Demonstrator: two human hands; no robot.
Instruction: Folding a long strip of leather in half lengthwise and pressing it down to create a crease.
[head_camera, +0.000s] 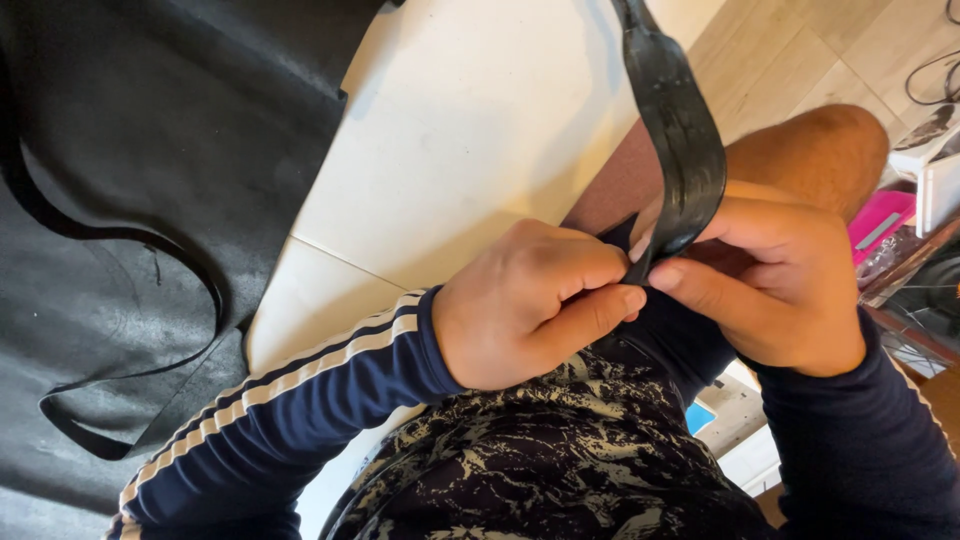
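Black leather strap (680, 130) pinched between left hand (525, 305) and right hand (775, 280) — thumbs together at its lower end.

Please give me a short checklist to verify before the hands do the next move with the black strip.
1. Left hand grips the black strip: ok, thumb and forefinger pinch its lower end.
2. Right hand also holds it: ok, the fingers wrap the strip.
3. Both grips meet at one spot: ok, the thumbs touch.
4. Upper part of the strip is free: ok, it rises out of view, touching nothing visible.
5. Black sheet lies away from the hands: ok, on the white table.
6. Tip of the strip's end: cannot tell, the fingers hide it.
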